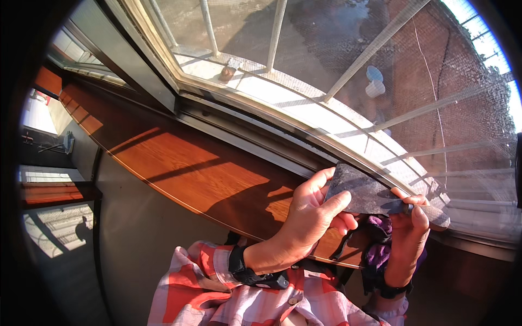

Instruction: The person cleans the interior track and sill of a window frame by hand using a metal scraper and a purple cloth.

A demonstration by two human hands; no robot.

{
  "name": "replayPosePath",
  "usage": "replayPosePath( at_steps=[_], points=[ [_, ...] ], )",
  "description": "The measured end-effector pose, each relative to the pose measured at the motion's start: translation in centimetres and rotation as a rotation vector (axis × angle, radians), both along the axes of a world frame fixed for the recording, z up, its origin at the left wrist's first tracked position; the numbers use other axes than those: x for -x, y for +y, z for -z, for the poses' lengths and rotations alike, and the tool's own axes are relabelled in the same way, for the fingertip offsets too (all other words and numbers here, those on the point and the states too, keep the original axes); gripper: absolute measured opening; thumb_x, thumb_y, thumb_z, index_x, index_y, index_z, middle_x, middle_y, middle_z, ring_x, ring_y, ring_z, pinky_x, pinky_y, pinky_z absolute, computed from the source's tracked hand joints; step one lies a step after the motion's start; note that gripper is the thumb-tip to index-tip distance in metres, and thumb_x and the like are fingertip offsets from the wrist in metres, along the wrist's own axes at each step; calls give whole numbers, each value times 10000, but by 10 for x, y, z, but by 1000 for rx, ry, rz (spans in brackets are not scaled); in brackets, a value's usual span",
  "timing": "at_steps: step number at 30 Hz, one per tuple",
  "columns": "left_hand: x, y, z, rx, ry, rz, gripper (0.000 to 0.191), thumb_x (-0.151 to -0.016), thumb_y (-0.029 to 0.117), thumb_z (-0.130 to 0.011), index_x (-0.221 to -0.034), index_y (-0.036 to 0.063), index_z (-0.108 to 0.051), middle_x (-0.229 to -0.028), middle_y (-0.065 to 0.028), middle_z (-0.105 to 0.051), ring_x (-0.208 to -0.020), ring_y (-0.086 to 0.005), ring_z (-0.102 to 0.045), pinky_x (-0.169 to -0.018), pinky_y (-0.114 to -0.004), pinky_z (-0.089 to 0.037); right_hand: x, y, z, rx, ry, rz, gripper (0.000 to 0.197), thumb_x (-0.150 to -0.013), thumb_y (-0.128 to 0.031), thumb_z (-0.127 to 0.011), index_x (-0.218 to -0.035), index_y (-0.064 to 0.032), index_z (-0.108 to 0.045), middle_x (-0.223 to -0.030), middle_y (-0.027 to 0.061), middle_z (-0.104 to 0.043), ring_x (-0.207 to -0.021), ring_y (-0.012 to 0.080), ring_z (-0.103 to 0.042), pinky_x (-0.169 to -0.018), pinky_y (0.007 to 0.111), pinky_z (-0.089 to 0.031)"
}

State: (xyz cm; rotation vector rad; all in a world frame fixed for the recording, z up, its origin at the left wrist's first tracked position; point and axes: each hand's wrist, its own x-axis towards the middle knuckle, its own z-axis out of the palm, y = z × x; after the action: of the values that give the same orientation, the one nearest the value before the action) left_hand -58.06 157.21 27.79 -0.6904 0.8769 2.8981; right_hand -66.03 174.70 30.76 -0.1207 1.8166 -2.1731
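In the head view, a putty knife with a broad, worn metal blade (361, 191) is held up between my two hands above the window sill. My left hand (320, 205) grips the wide end of the blade, thumb on its upper face. At the knife's other end, my right hand (414, 214) has its fingers around the handle (436, 218), near the collar. Behind and below the blade, a purple cloth (377, 230) lies close to my right wrist, partly hidden by my hands. Black straps circle both wrists.
A brown wooden sill (183, 167) curves along the window. Beside it runs a metal sliding track (244, 142), with a screen and white bars (277, 36) beyond. A framed window panel (122, 53) stands at the upper left. Outside, a small pot (227, 73) sits on the ledge.
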Motion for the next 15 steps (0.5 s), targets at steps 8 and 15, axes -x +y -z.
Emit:
replayPosePath(
  at_steps=[8, 15],
  points=[
    [-4, -5, 0, 3, 29, -30, 370, -879, 70, -505, -1226, -12, -405, -897, -89, -610, -591, -120, -594, -462, -217, -448, 2, -3, 7, 58, -18, -39, 276, -787, -192, -558, -945, 25, -495, -1021, 252, -581, -898, 254, -625, -713, 298, -559],
    [0, -8, 0, 0, 64, -47, 373, -878, 74, -518, -1222, -14, -404, -876, -80, -611, -582, -116, -589, -470, -211, -445, 0, -8, 8, 47, 38, 33, 276, -795, -187, -548, -948, 36, -491, -1011, 237, -577, -964, 288, -600, -734, 309, -557]
  ],
)
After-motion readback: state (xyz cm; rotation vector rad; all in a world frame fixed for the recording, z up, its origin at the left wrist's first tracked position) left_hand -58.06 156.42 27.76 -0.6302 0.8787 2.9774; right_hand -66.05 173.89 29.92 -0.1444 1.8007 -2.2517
